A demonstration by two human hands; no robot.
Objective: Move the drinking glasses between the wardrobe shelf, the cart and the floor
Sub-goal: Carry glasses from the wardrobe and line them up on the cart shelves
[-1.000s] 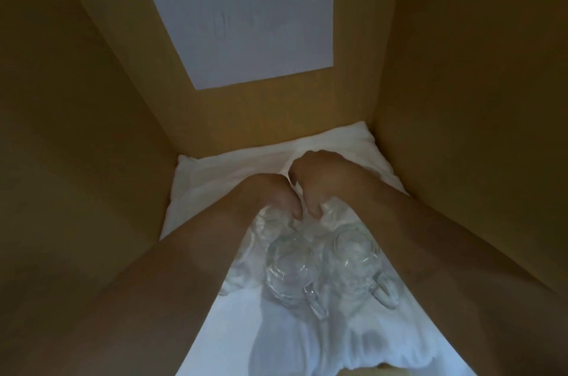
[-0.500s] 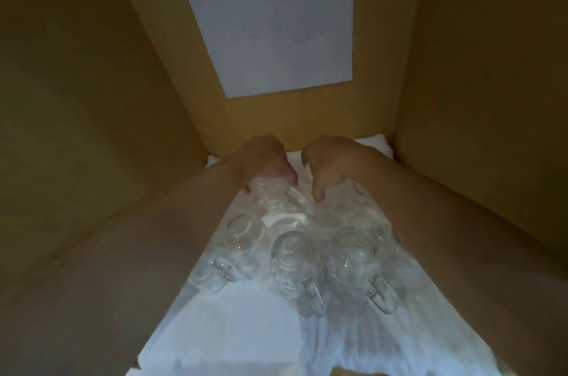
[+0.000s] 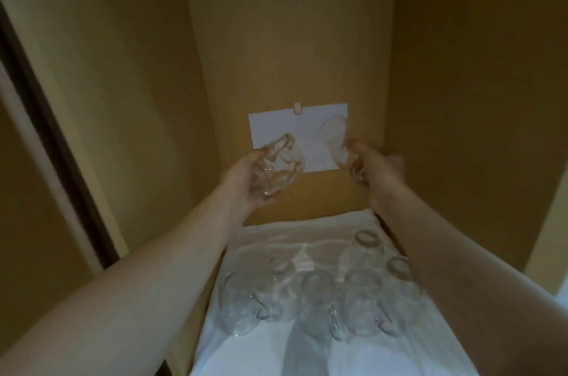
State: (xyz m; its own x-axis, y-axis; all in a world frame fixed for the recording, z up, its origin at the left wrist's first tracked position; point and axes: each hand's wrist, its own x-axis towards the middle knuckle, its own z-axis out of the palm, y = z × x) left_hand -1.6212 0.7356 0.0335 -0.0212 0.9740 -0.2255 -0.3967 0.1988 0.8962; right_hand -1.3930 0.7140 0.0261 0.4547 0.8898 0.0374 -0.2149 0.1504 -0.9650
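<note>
Wooden brown walls of a wardrobe [image 3: 292, 37] close the view on the left, the back and the right. On the back wall hangs a white paper sheet [image 3: 276, 127], fixed at its top edge by a small clip with a red border [image 3: 297, 108]. Below, the wardrobe shelf [image 3: 307, 231] is covered with a white cloth [image 3: 261, 351].

Both arms reach forward, and each hand is raised above the shelf in front of the paper. The left hand [image 3: 246, 182] holds a clear glass mug [image 3: 279, 170]; its fingers are curled around the body of the mug, which is tilted with the mouth pointing up and to the right. The right hand [image 3: 375, 173] grips a second glass mug [image 3: 335, 142], also tilted, with the round opening turned up and to the left. The fingers of this hand are closed around its lower part. The two mugs are apart from each other and do not touch the shelf.

On the cloth, several more drinking glasses [image 3: 316, 299] stand close together in a group between the two forearms. Some have handles turned toward the camera. Their exact number is hard to tell, because the glass is transparent and blurred.
</note>
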